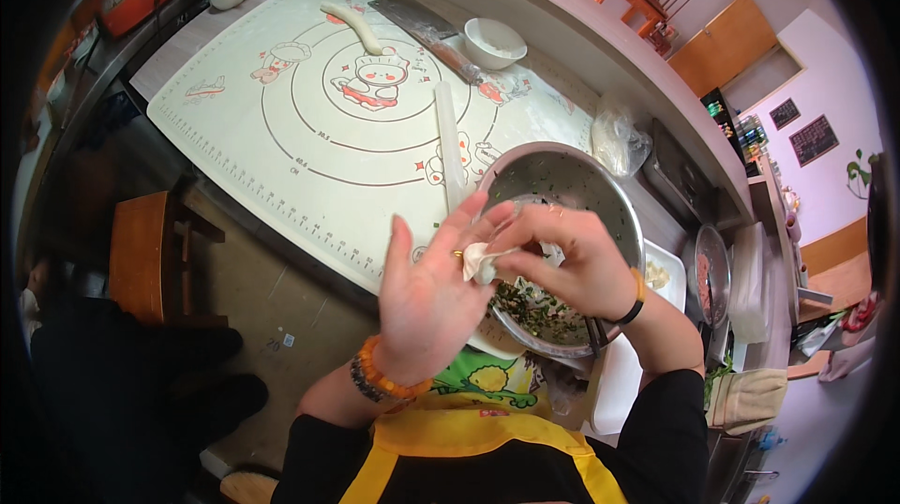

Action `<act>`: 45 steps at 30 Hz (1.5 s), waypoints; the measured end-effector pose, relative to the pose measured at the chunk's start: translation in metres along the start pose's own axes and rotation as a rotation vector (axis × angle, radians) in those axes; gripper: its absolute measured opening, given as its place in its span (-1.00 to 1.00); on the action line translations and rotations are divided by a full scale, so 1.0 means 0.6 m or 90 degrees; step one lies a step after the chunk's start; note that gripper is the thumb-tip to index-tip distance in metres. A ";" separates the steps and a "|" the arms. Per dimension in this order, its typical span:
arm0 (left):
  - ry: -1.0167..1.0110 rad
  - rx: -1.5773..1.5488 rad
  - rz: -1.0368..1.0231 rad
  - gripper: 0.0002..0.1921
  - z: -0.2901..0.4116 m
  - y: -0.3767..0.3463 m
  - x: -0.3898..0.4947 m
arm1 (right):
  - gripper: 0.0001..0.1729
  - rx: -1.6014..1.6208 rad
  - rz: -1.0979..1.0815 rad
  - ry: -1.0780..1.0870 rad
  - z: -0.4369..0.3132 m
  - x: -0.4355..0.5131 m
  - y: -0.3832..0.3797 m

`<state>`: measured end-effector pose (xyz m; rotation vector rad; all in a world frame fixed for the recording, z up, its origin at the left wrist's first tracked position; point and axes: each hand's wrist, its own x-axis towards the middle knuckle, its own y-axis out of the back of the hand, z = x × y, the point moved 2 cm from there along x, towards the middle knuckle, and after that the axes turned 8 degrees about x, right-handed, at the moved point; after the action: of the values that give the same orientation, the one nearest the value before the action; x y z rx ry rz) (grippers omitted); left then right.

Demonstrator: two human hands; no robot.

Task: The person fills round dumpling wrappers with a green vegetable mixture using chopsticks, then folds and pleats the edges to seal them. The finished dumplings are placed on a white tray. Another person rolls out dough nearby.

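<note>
A small, partly folded dumpling (479,265) of pale dough rests against the fingers of my left hand (425,307), which is turned palm up with the thumb spread. With thumb and fingertips, my right hand (576,258) pinches the wrapper's edge. Both hands are over the near rim of a large metal bowl (608,187). Inside it is a chopped green and brown filling (538,307), partly hidden by my right hand. Dark chopsticks (595,336) lean at the bowl's near right side. A pale rolling pin (446,131) lies just beyond my left fingertips.
On the printed dough mat (225,121) lie a dough roll (358,29) and a cleaver (415,17); a white bowl (492,62) stands behind. A plastic bag (619,142), white trays (615,391) and a bowl of pink filling (705,279) are at right. A wooden stool (140,254) stands lower left.
</note>
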<state>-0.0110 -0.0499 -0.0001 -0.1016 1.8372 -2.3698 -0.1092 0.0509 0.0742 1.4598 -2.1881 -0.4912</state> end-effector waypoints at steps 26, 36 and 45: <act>-0.562 0.953 0.157 -0.42 0.091 0.175 0.083 | -0.82 0.590 0.165 -0.222 0.197 0.058 0.245; -0.542 0.957 0.195 -0.38 0.082 0.187 0.090 | -0.85 0.144 0.532 -0.411 0.057 -0.409 0.201; -0.509 0.957 0.251 -0.44 0.082 0.183 0.094 | -0.88 0.214 0.536 -0.477 0.152 -0.477 0.071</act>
<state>-0.0522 -0.1325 -0.0958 -0.3656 -0.3673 -2.2191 -0.0977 0.3359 -0.0296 0.3331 -3.3059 -0.3990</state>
